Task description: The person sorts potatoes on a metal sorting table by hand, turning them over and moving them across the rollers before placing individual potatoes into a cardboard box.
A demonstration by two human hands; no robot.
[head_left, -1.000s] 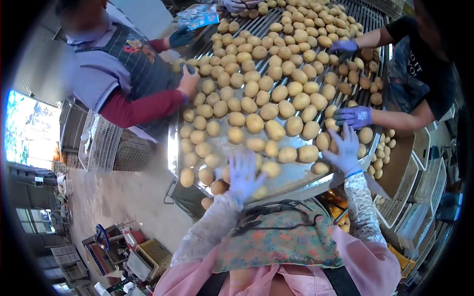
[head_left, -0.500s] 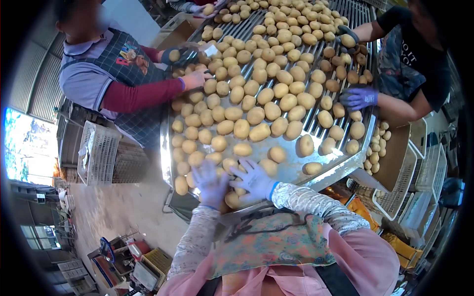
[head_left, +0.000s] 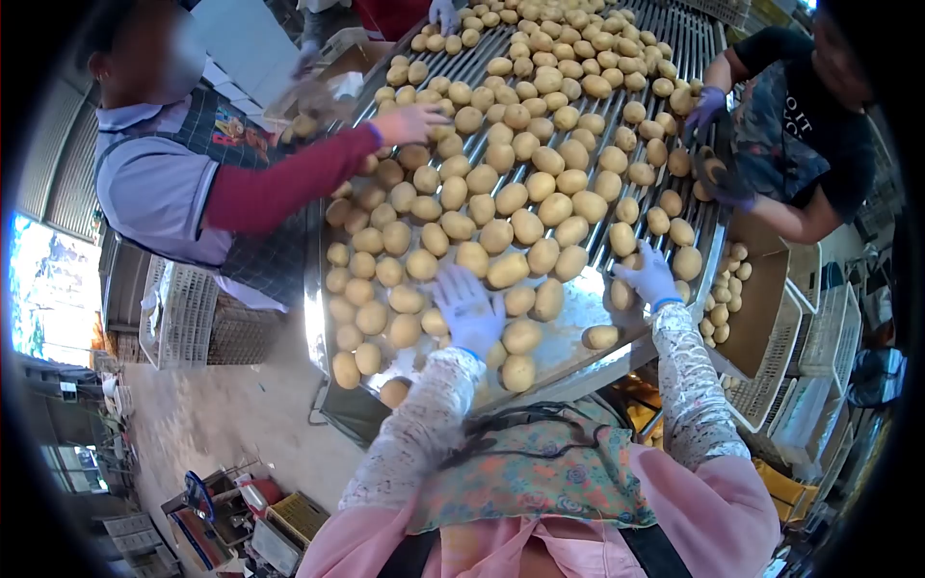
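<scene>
Co-workers' hands (head_left: 412,123) crowd potatoes (head_left: 525,226) beside cardboard box (head_left: 761,308).

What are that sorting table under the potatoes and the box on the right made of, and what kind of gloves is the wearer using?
The sorting table looks like bare metal: its end plate glares and its rollers are grey. The box seems plain brown cardboard, matte, with flat folded walls. The left hand and right hand wear thin pale blue gloves, probably nitrile or latex. The potatoes look dry and tan-skinned.
</scene>
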